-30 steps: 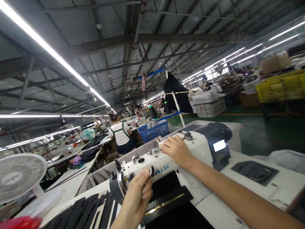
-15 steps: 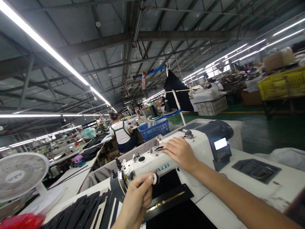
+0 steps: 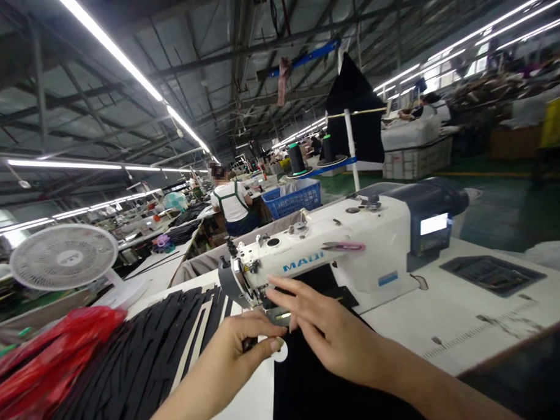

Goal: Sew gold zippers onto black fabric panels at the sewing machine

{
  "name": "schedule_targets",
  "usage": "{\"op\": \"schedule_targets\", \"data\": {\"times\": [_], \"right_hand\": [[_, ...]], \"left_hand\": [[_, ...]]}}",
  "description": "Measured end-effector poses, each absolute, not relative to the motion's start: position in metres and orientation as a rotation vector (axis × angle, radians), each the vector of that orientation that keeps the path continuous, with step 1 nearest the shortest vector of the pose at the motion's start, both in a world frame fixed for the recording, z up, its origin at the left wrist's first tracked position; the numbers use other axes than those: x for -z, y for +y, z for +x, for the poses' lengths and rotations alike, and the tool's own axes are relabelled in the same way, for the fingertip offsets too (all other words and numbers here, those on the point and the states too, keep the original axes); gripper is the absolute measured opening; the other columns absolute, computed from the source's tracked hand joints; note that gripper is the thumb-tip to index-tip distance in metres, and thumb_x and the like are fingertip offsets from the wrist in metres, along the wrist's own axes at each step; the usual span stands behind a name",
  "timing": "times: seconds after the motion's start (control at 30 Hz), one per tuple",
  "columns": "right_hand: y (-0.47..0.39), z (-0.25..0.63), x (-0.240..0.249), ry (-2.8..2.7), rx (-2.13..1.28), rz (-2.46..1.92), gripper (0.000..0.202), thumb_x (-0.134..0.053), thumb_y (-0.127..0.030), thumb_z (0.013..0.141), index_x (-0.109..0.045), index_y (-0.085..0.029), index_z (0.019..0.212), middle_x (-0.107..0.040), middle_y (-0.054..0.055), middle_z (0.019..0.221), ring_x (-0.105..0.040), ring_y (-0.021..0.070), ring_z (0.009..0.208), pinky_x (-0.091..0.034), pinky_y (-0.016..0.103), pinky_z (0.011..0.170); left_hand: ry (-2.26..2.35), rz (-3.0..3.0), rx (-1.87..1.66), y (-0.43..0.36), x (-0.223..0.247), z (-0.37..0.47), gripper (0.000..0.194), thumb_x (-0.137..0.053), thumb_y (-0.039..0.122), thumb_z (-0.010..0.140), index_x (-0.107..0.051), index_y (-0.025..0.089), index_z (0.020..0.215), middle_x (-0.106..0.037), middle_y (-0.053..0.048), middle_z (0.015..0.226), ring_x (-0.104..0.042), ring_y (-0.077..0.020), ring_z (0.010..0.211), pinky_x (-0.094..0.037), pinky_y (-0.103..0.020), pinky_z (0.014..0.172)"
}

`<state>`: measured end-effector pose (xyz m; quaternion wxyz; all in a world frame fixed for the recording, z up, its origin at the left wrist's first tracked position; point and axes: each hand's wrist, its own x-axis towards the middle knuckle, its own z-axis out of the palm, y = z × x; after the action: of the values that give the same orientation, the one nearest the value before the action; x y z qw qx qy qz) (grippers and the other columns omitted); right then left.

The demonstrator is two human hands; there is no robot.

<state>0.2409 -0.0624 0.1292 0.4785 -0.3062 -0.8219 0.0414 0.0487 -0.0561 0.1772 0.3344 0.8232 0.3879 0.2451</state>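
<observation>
My left hand [image 3: 243,343] is closed, thumb and fingers pinching a small white disc [image 3: 280,351] with a dark centre, in front of the sewing machine's needle end. Close beside it, my right hand [image 3: 322,328] reaches in with its fingers stretched out and slightly spread; I see nothing held in it. Its fingertips are near the presser foot area, which they partly hide. Below both hands, black fabric [image 3: 329,389] covers part of the table. The white sewing machine [image 3: 371,237] stands behind them, with pink-handled snips [image 3: 345,246] against its front.
Black strips [image 3: 142,346] are piled on the left of the table, beside a red plastic bag [image 3: 54,349]. A white fan [image 3: 67,258] stands behind them. A recessed tray [image 3: 493,275] is at the right. Thread cones [image 3: 296,158] and a blue basket [image 3: 292,198] are beyond the machine.
My right hand has come down from the machine's top to the needle area, uncovering the snips. The left hand with the disc is lower in the picture. The view has shifted too.
</observation>
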Motion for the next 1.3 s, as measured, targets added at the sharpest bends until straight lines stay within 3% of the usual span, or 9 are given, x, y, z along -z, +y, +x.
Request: {"op": "schedule_targets", "data": {"times": [0.13,0.23,0.47,0.53,0.67,0.87,1.03,1.2,1.3], "right_hand": [[-0.07,0.217,-0.127,-2.127,-0.325,-0.673,0.04,-0.033,-0.008,0.086,-0.059,-0.019,0.113,-0.063,0.006,0.097,-0.058,0.0172,0.087,-0.047,0.029,0.077],[-0.069,0.209,-0.113,-2.1,-0.314,-0.766,0.032,-0.035,-0.012,0.089,-0.066,-0.018,0.084,-0.061,0.004,0.072,-0.056,0.0166,0.068,-0.045,0.028,0.064],[-0.079,0.198,-0.072,-2.153,-0.594,-0.934,0.027,-0.043,-0.011,0.082,-0.067,-0.023,0.079,-0.062,0.002,0.069,-0.058,0.0162,0.061,-0.044,0.025,0.056],[-0.081,0.193,-0.074,-2.017,-0.59,-1.004,0.022,-0.052,-0.016,0.078,-0.068,-0.026,0.089,-0.063,0.002,0.071,-0.059,0.0183,0.063,-0.045,0.027,0.058],[-0.085,0.166,-0.094,-1.712,-0.778,-0.994,0.044,-0.061,-0.023,0.074,-0.056,-0.026,0.118,-0.062,0.0,0.071,-0.055,0.0151,0.053,-0.046,0.025,0.054],[-0.082,0.124,-0.101,-1.645,-0.923,-0.961,0.002,-0.056,-0.018,0.073,-0.055,-0.018,0.072,-0.045,-0.005,0.057,-0.043,0.0094,0.052,-0.034,0.021,0.051],[-0.078,0.112,-0.091,-1.471,-1.232,-0.956,0.014,-0.061,-0.026,0.068,-0.05,-0.017,0.066,-0.034,-0.007,0.052,-0.034,0.0091,0.051,-0.027,0.023,0.051],[-0.08,0.099,-0.088,-1.254,-1.66,-0.741,0.029,-0.068,-0.037,0.065,-0.048,-0.017,0.068,-0.044,-0.004,0.06,-0.039,0.0096,0.056,-0.031,0.023,0.056],[-0.082,0.096,-0.091,-1.217,-1.713,-0.677,0.033,-0.069,-0.043,0.065,-0.049,-0.017,0.069,-0.044,-0.004,0.063,-0.039,0.0091,0.057,-0.031,0.022,0.056]], "left_hand": [[1.019,2.187,-0.622,-0.063,-0.172,0.029,0.016,-0.062,0.021,0.079,-0.073,0.023,0.091,-0.068,-0.008,0.081,-0.061,-0.0212,0.076,-0.046,-0.029,0.073],[1.097,2.205,-0.736,-0.069,-0.166,0.009,0.018,-0.062,0.022,0.08,-0.073,0.024,0.094,-0.067,-0.008,0.08,-0.061,-0.02,0.073,-0.046,-0.026,0.068],[1.157,2.241,-1.011,-0.085,-0.149,-0.026,0.021,-0.064,0.017,0.077,-0.073,0.025,0.094,-0.066,-0.011,0.086,-0.061,-0.0209,0.076,-0.047,-0.026,0.069],[1.177,2.192,-1.083,-0.086,-0.144,-0.03,0.022,-0.066,0.017,0.075,-0.073,0.026,0.094,-0.066,-0.01,0.086,-0.061,-0.0213,0.077,-0.047,-0.026,0.07],[1.166,2.14,-1.148,-0.085,-0.138,-0.033,0.028,-0.068,0.015,0.073,-0.071,0.026,0.099,-0.067,-0.009,0.085,-0.062,-0.0204,0.078,-0.047,-0.025,0.071],[1.076,2.212,-1.314,-0.088,-0.133,-0.035,0.026,-0.065,0.016,0.076,-0.069,0.025,0.1,-0.068,-0.005,0.081,-0.062,-0.0176,0.074,-0.049,-0.024,0.068],[1.269,1.647,-1.471,-0.087,-0.116,-0.037,0.028,-0.057,0.039,0.084,-0.068,0.017,0.098,-0.068,-0.007,0.081,-0.06,-0.0156,0.067,-0.05,-0.025,0.065],[1.031,1.19,-1.45,-0.084,-0.095,-0.025,0.046,-0.056,0.056,0.079,-0.068,0.015,0.099,-0.069,-0.012,0.096,-0.062,-0.0231,0.092,-0.047,-0.034,0.087],[0.864,1.146,-1.407,-0.086,-0.092,-0.019,0.053,-0.054,0.062,0.076,-0.067,0.017,0.1,-0.068,-0.012,0.1,-0.062,-0.0262,0.095,-0.048,-0.037,0.086]]}}
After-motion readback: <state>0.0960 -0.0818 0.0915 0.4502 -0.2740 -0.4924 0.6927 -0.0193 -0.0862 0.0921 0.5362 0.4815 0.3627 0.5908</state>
